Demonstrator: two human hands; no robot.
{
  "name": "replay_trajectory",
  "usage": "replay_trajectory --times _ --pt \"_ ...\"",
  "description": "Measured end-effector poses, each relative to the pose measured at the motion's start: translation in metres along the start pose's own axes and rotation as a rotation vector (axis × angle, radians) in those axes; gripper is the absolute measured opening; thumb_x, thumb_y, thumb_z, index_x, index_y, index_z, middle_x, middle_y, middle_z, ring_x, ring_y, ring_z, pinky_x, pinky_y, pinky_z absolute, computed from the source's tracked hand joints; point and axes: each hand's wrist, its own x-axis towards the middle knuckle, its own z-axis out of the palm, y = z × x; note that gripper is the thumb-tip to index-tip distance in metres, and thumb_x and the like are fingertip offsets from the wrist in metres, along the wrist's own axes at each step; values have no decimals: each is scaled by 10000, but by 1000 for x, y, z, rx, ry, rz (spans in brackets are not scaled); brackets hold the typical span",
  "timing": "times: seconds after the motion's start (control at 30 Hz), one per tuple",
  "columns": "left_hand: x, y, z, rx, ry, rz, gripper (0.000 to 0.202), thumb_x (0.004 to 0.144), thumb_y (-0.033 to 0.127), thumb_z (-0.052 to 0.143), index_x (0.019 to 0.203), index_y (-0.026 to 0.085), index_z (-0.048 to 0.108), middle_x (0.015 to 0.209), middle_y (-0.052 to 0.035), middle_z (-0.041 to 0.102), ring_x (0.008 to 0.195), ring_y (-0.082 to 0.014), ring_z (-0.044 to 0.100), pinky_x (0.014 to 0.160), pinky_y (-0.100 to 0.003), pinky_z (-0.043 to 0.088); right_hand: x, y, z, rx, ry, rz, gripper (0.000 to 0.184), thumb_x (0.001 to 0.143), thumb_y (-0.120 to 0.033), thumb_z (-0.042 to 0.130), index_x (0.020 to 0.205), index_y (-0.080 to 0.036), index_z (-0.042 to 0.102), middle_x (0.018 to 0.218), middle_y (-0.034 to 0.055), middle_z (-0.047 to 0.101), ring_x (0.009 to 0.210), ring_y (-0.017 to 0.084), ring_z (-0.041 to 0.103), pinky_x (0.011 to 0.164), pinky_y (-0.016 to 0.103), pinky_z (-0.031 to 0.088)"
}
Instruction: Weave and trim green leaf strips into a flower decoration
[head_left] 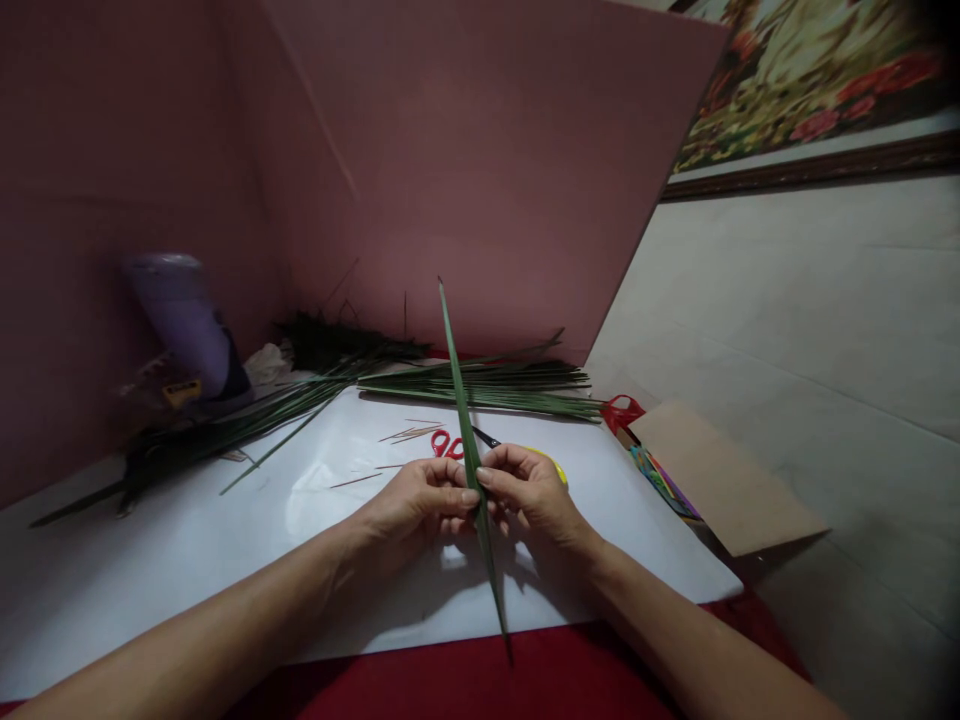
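A long green palm leaf strip (463, 410) stands lengthwise in front of me, its thin tip pointing away and its other end toward the red cloth. My left hand (427, 495) pinches it from the left near its middle, thumb on top. From the right, my right hand (529, 490) pinches the same strip at nearly the same height. Just beyond my hands lie red-handled scissors (446, 444), partly covered by the strip. A tool with a dark tip (486, 437) and a yellow handle (556, 466) lies behind my right hand, which hides its middle.
Thin sticks (411, 432) lie on the white board (300, 580). Bundles of long green leaves (487, 385) run along the back and left. A purple bottle (184, 325) stands at back left. On the right is a cardboard box (724, 480) with colourful items, beside a tiled wall.
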Motion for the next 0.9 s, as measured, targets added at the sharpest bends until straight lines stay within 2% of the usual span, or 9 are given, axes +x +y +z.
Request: replay_trajectory --times 0.17,0.3,0.4,0.53,0.63,0.77,0.9 --pt "0 1 -1 -40 -14 -14 100 696 106 668 743 105 581 728 -84 671 677 -169 640 687 -303 450 0 0 1 19 -8 25 214 692 -311 717 733 -154 579 506 -54 548 357 55 467 314 152 379" --pt "1 6 -3 -75 54 14 131 669 80 685 751 109 587 692 -49 642 630 -134 603 704 -311 444 -3 -3 4 16 -4 16 209 726 -333 687 753 -158 574 552 -44 562 390 55 483 324 144 376" --pt "1 12 -4 -81 110 73 140 666 79 691 766 118 601 676 -24 619 605 -110 572 650 -267 433 -5 -3 5 -4 -47 52 239 767 -382 642 739 -159 561 577 -25 590 378 50 472 307 136 355" --pt "1 19 -5 -54 223 156 122 665 88 700 731 129 606 631 0 599 541 -72 516 552 -203 391 -6 2 5 -66 -150 122 332 812 -470 566 714 -154 556 473 -33 540 316 53 417 282 147 318" --pt "1 20 -6 -44 268 179 121 658 87 706 688 126 596 635 -2 603 529 -63 507 551 -199 394 -7 4 6 -41 -156 140 297 760 -426 645 690 -162 529 487 -59 502 325 39 382 293 147 282" --pt "1 19 -5 -35 252 171 121 661 105 710 721 124 607 717 -22 626 617 -96 566 616 -227 439 -8 1 6 36 -165 190 250 699 -315 718 717 -161 522 528 -72 478 385 26 364 345 138 245" --pt "1 17 -1 -8 225 139 140 642 123 727 732 118 620 707 -18 613 648 -114 586 617 -229 451 -8 0 4 38 -156 205 239 727 -333 693 741 -172 517 542 -65 498 386 33 382 339 140 237"
